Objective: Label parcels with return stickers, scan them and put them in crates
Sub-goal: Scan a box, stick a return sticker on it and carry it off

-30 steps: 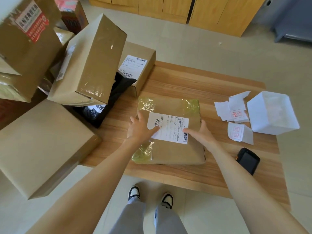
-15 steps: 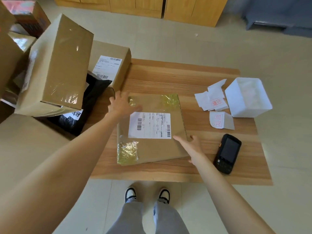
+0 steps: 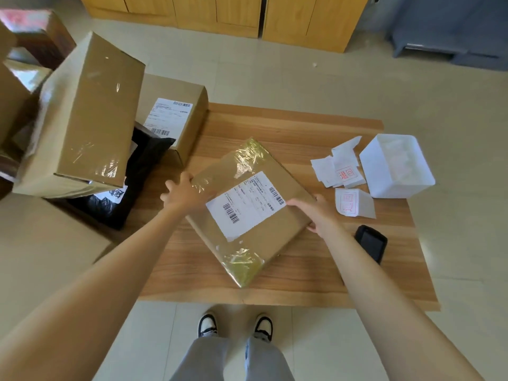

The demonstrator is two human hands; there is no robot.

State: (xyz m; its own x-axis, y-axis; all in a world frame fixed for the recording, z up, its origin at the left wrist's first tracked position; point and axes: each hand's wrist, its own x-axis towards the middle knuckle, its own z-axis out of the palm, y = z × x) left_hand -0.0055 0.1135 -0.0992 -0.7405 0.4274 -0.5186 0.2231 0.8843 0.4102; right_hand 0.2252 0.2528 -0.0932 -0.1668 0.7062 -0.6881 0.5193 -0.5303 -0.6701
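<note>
A flat brown parcel (image 3: 264, 232) with yellowish tape and a white shipping label lies turned at an angle on the wooden table (image 3: 288, 127). My left hand (image 3: 182, 192) grips its left corner. My right hand (image 3: 319, 213) holds its right edge. White return stickers with red print (image 3: 347, 174) lie in a loose heap to the right, with one more (image 3: 350, 202) below them. A black handheld scanner (image 3: 371, 243) rests near the table's right front, beside my right forearm.
A white box (image 3: 395, 166) stands at the table's right end. On the left are a large tilted cardboard box (image 3: 88, 116), a labelled box (image 3: 176, 114), a black bag parcel (image 3: 137, 177) and more boxes. Wooden cabinets (image 3: 220, 12) line the far wall.
The parcel has been turned counterclockwise so it now lies diagonally. Both hands have shifted to grip its opposite sides.
</note>
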